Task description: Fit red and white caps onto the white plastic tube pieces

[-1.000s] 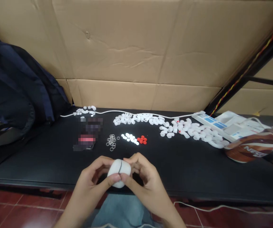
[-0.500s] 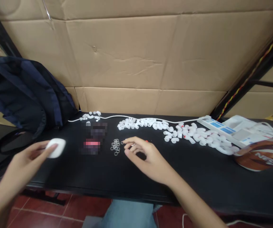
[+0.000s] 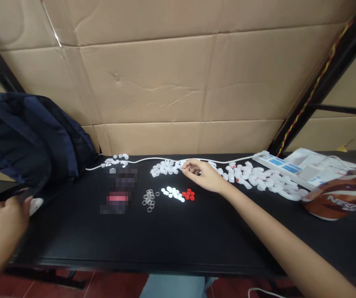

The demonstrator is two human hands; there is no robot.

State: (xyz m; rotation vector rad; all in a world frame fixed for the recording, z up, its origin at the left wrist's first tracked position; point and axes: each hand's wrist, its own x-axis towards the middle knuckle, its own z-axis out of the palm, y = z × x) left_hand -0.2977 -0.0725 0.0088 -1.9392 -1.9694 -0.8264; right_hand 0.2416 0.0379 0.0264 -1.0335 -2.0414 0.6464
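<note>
My left hand (image 3: 2, 223) is at the far left, its fingers closed around a flat white rounded object (image 3: 36, 205), of which only an edge shows past the thumb. My right hand (image 3: 205, 176) hovers over or touches the pile of translucent white plastic pieces (image 3: 165, 167) at the back. Its fingers are curled in towards the thumb, and whatever may be between the tips cannot be made out. Nearer to me lie small white discs (image 3: 173, 193), red caps (image 3: 189, 194) and a cluster of clear rings (image 3: 149, 199).
White curved elbow pieces (image 3: 258, 178) spread to the right, before a white and blue box (image 3: 289, 167) and a brown NESCAFE container (image 3: 335, 198). A dark backpack (image 3: 35, 132) leans at the left. A white cable (image 3: 153, 158) runs along the back of the black table (image 3: 118, 240).
My left hand has moved left and turned, carrying the white object along. My right hand has gone back and right from beside the rings to the plastic pile, uncovering the white discs and red caps.
</note>
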